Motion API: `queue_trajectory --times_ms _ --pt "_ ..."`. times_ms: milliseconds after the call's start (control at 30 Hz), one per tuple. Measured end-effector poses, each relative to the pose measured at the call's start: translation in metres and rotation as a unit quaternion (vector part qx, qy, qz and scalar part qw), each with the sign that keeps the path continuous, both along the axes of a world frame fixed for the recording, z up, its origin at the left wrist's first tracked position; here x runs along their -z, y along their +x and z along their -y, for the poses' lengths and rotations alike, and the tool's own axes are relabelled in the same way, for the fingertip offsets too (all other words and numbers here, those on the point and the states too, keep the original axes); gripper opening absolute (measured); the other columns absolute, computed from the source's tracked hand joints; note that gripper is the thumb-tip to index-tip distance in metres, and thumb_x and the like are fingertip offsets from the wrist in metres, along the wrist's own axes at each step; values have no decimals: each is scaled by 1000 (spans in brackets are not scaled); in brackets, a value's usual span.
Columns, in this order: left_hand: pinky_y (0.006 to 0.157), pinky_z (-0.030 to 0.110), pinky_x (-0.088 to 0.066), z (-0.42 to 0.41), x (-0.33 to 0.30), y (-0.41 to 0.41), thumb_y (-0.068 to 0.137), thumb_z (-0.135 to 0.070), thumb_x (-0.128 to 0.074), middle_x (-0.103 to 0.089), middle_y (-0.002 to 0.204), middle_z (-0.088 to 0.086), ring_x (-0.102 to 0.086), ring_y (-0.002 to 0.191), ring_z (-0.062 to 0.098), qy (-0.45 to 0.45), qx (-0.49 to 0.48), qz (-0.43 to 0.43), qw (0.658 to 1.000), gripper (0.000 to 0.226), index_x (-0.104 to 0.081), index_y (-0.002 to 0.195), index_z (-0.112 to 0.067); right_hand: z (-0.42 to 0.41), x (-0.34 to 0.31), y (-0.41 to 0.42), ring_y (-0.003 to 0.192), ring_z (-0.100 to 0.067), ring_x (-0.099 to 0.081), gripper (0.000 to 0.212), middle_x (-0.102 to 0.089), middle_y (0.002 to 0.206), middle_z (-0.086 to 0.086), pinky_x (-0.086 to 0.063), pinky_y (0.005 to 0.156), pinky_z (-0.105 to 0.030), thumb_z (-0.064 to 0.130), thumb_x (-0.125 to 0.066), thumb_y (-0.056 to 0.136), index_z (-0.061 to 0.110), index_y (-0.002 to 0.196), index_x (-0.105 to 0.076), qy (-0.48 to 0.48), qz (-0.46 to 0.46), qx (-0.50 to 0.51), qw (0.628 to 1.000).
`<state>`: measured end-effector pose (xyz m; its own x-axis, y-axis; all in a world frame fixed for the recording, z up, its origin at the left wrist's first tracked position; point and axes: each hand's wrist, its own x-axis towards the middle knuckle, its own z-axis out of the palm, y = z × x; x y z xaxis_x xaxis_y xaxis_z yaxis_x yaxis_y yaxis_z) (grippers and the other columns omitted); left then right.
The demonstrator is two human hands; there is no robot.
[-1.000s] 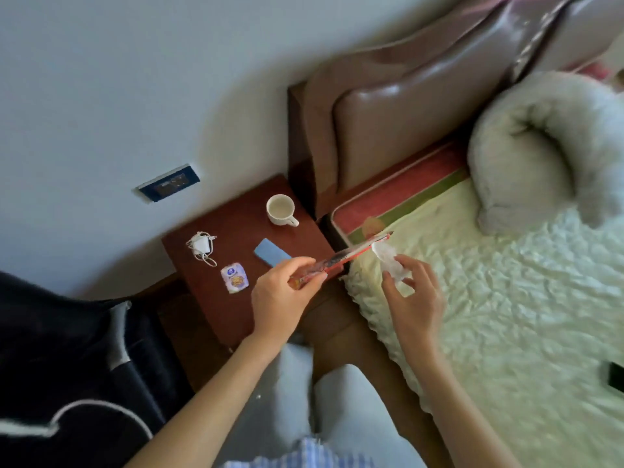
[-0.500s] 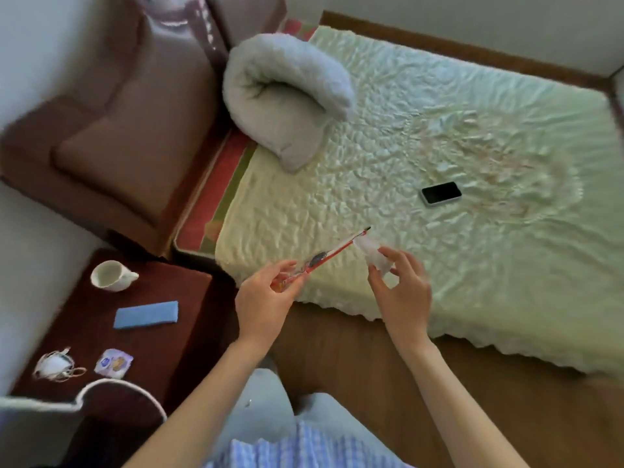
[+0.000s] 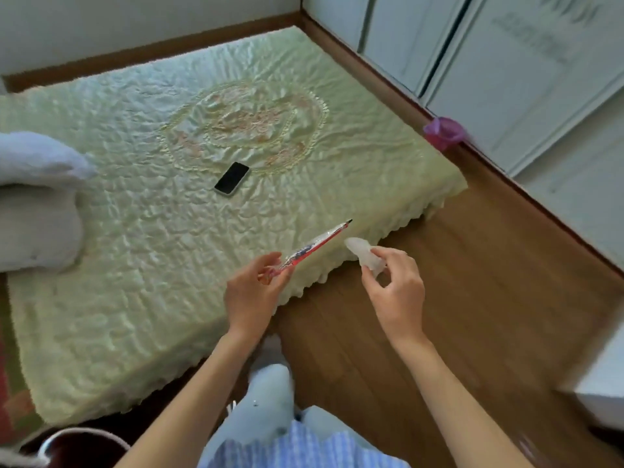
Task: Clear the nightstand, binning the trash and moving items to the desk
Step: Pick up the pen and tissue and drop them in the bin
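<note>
Both hands (image 3: 251, 295) (image 3: 396, 292) swung rightward, fingers pinching wrapper (image 3: 317, 244), perhaps tissue (image 3: 363, 253).

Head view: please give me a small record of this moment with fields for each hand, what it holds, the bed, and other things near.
left hand: left hand pinches one end of a flat red and silver wrapper
right hand: right hand holds a crumpled clear plastic piece
position of hands: both are raised over the near edge of the bed and the wooden floor
on the bed: a black phone, screen up; a white pillow at the left
far corner: a pink bin on the floor by the white wardrobe
nightstand: not in view
</note>
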<state>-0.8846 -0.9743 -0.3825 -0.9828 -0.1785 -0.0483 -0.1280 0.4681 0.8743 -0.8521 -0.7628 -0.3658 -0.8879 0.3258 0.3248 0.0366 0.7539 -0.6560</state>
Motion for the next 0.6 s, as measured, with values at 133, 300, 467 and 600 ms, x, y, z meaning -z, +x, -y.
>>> queue_trajectory --times_ms 133,300,467,600 --pt "78 39 -57 -54 -1 -46 75 -43 -75 -73 94 -13 -68 84 5 1 73 -2 997 27 -70 101 -34 -48 3 -11 95 -17 -59 30 -67 102 2 -37 85 -12 10 -74 77 13 106 -66 6 -1 87 996" --pt "81 39 -56 -118 -7 -112 76 -44 -73 -72 94 -14 -67 87 5 18 150 8 989 24 -69 99 -37 -101 -4 -49 93 -19 -60 29 -67 101 1 -36 83 -11 9 -74 76 10 105 -67 19 -17 189 982" --pt "77 25 -53 -184 -26 -179 79 -42 -72 -70 93 -19 -64 86 -1 26 220 11 975 19 -68 96 -38 -154 -10 -90 92 -21 -61 29 -66 99 -3 -36 85 -10 6 -74 76 8 104 -68 19 -53 278 959" --pt "68 9 -42 -244 -32 -218 80 -40 -72 -67 88 -23 -57 81 -15 14 284 14 959 17 -69 96 -36 -198 -10 -102 94 -20 -60 28 -66 102 -5 -36 86 -11 9 -72 78 8 106 -67 9 -53 333 941"
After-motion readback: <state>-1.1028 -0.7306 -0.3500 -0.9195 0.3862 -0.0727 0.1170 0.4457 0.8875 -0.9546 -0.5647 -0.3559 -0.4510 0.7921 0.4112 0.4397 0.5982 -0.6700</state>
